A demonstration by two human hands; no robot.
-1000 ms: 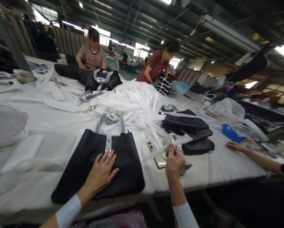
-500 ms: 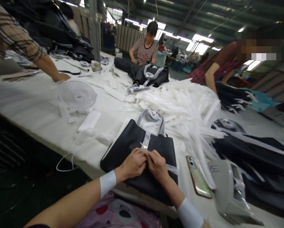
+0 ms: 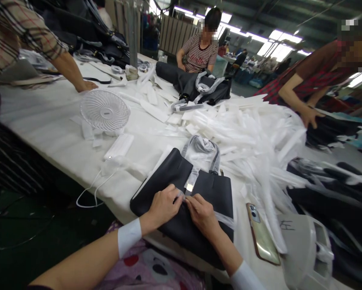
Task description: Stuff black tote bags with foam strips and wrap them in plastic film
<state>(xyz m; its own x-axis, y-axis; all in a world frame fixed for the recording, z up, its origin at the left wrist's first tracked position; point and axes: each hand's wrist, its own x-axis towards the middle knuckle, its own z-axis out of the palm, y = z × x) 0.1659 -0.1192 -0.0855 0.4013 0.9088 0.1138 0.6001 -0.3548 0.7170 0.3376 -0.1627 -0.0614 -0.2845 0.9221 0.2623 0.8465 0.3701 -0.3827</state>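
Observation:
A black handbag [image 3: 164, 173] lies on the table in front of me, its handles [image 3: 215, 159] wrapped in clear plastic. A plastic-covered strap with a gold-coloured metal piece [image 3: 190, 187] runs down the middle of its front. Just below that piece, my left hand [image 3: 165, 204] is closed, with clear plastic film [image 3: 179, 195] between thumb and fingers. Fingertips of my right hand [image 3: 202, 213] pinch the film's other end, almost touching the left hand. Exactly what lies under the right fingertips is partly hidden. A translucent band [image 3: 223, 219] crosses the bag's right side.
A white fan [image 3: 105, 112] and its cable lie to the left. Beyond the bag spreads a heap of white strips [image 3: 247, 133]. At right are a phone [image 3: 262, 235], a grey tape dispenser [image 3: 304, 249] and more black bags [image 3: 329, 201]. Co-workers stand around the table.
My left hand has shifted slightly left, away from the metal piece, drawing the film. The metal piece now shows more clearly. At right, a co-worker's hand has come into sight over black bags.

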